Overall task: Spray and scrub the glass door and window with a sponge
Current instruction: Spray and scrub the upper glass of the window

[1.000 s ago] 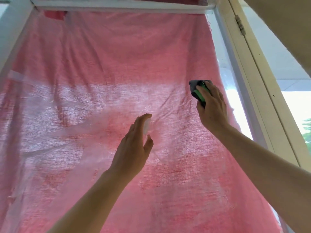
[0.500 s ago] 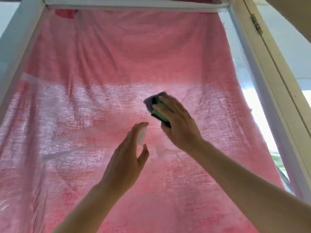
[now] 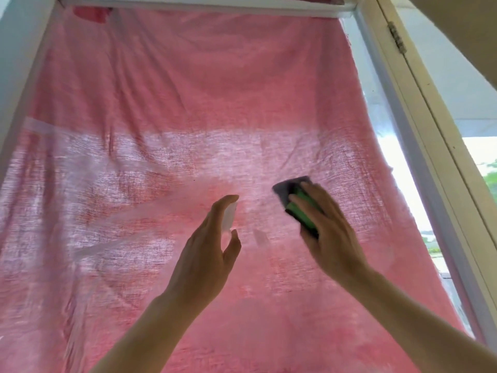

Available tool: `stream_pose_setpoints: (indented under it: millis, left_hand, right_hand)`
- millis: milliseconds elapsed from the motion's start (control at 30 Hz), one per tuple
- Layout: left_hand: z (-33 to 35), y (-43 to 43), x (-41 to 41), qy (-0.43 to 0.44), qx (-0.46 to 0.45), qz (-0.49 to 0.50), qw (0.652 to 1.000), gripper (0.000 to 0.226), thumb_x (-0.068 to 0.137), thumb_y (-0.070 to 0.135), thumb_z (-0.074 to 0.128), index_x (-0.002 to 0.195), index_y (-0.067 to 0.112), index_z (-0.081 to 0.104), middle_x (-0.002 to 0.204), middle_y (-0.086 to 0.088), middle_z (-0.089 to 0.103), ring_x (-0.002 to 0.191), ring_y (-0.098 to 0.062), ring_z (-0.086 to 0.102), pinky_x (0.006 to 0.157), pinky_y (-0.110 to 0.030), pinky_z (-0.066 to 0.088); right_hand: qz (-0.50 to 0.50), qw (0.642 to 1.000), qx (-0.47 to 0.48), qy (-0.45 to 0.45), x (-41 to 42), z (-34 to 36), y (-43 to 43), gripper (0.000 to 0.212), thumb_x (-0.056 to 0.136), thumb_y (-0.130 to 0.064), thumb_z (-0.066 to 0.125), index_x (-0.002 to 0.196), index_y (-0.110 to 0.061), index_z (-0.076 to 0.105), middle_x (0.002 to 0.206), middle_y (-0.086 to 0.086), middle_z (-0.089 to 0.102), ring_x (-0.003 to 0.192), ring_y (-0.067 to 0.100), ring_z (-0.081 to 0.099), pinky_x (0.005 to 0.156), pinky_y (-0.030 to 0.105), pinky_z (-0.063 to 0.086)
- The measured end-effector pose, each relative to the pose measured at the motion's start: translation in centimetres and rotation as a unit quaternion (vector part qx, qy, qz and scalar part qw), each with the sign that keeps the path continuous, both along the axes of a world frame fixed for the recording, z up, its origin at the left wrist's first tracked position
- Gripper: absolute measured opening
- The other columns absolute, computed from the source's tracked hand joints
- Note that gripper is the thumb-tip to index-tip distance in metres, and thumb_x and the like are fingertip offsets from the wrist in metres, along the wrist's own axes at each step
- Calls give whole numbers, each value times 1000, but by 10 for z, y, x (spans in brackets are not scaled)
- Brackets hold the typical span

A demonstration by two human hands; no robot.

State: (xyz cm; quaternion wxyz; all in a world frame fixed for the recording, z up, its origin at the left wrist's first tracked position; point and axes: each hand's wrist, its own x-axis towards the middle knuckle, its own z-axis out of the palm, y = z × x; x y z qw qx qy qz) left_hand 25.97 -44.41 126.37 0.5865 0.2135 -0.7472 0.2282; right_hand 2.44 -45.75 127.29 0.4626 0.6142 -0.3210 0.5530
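A glass pane (image 3: 373,84) in a white frame fills the view, with a red-pink cloth (image 3: 188,90) hanging behind it. My right hand (image 3: 330,238) presses a green and dark grey sponge (image 3: 294,197) flat against the glass, right of centre. My left hand (image 3: 207,251) is raised beside it and holds a small clear spray bottle (image 3: 229,215), forefinger on its top. Most of the bottle is hidden behind the hand. Wet streaks show on the glass at the left.
The white frame (image 3: 24,76) borders the pane at left, top and right. A cream door jamb with a metal hinge (image 3: 396,37) runs down the right side. Bright daylight and greenery show past the right edge.
My right hand swept the sponge from the pane's right side to the centre, then back a little to the right and down. My left hand with the bottle stayed nearly still.
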Motion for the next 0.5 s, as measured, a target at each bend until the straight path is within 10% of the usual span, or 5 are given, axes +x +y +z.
stream_pose_setpoints:
  millis: [233,500]
  left_hand:
    - [10,0,15,21,-39,5,999,62,93,19,57,140,40,22,136,5,55,115,-11,58,93,-22,43]
    - [21,-6,32,29,-21,24,999,57,95,18,55,140,36,25,84,14,63,63,5,60,51,-7,47]
  right_hand:
    - [-12,996,-1,-84,-6,94,2,55,90,-6,59,141,-17,45,151,3,35,139,26,32,104,45,39]
    - [-18,998,-5,-55,56,136,-7,51,90,-7,58,140,-15,46,152,4,33,142,26,27,108,49,39]
